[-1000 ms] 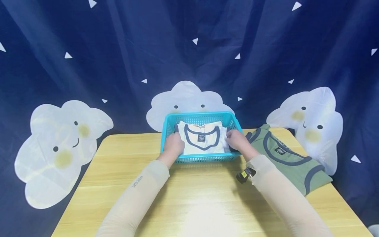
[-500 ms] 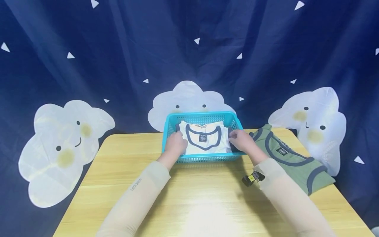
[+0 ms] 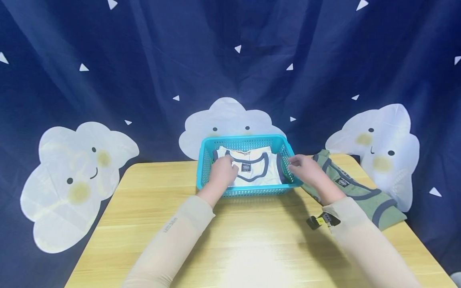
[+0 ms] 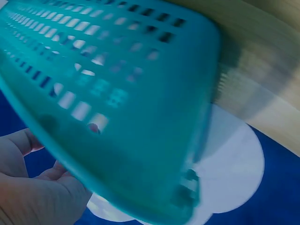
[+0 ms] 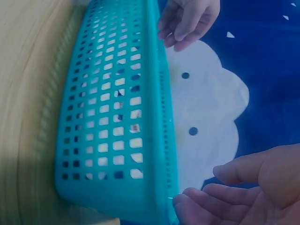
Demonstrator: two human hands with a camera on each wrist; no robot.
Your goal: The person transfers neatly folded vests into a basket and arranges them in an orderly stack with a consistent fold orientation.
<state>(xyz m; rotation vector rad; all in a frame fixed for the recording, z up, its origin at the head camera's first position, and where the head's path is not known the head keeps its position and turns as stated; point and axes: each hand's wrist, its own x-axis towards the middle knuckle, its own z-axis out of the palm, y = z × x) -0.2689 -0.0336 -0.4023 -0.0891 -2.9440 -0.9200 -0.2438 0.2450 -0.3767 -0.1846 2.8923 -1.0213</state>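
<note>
A white sleeveless top (image 3: 274, 170) with dark trim and a black neck label lies folded inside a turquoise plastic basket (image 3: 252, 190). My left hand (image 3: 223, 173) hovers over the top's left side, fingers loosely bent and pinching nothing. The right wrist view shows that same left hand (image 5: 192, 21) above the basket's rim. At the basket's right end is my right hand (image 3: 309, 173), its fingers relaxed and apart from the cloth. Seen from its own wrist, the right hand (image 5: 253, 187) is beside the rim, thumb and fingers spread.
A green sleeveless top (image 3: 371, 206) with dark trim lies on the right of the wooden table (image 3: 162, 180), partly behind the right arm. Behind the table hangs a dark blue curtain (image 3: 201, 52) with cloud faces. A small black device (image 3: 318, 221) is on the right wrist.
My right hand has let go of the white top's right edge and moved right to the rim. My left hand has left the left edge, shifting right and slightly up.
</note>
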